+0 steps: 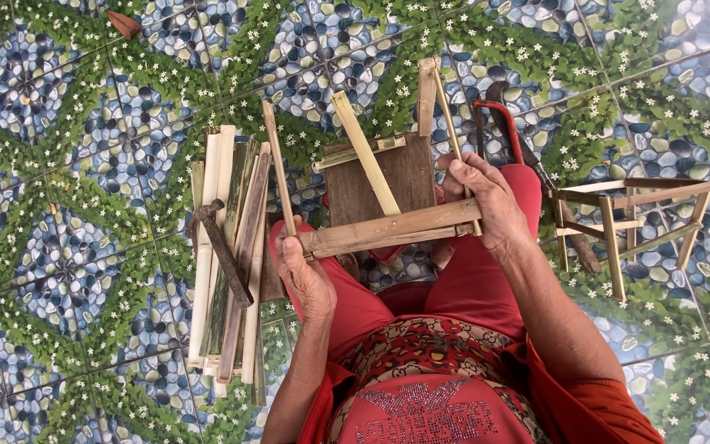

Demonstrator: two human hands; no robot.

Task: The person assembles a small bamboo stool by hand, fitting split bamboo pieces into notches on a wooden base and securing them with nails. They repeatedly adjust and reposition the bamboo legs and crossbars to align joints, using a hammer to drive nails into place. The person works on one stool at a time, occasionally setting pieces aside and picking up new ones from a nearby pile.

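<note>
Currently both hands grip the bamboo frame [388,228] above the lap: left hand [304,275] fingers clamped on its left corner, right hand [486,201] on its right corner; judged best kept level, joints squeezed square, hammer [222,247] lying left of frame.

A tiled floor [59,271] patterned with blue pebbles, green leaves and white flowers carries a bundle of split bamboo strips [228,263] at nine o'clock with a hammer [222,249] across it, and a small bamboo frame [630,226] at three o'clock.
</note>
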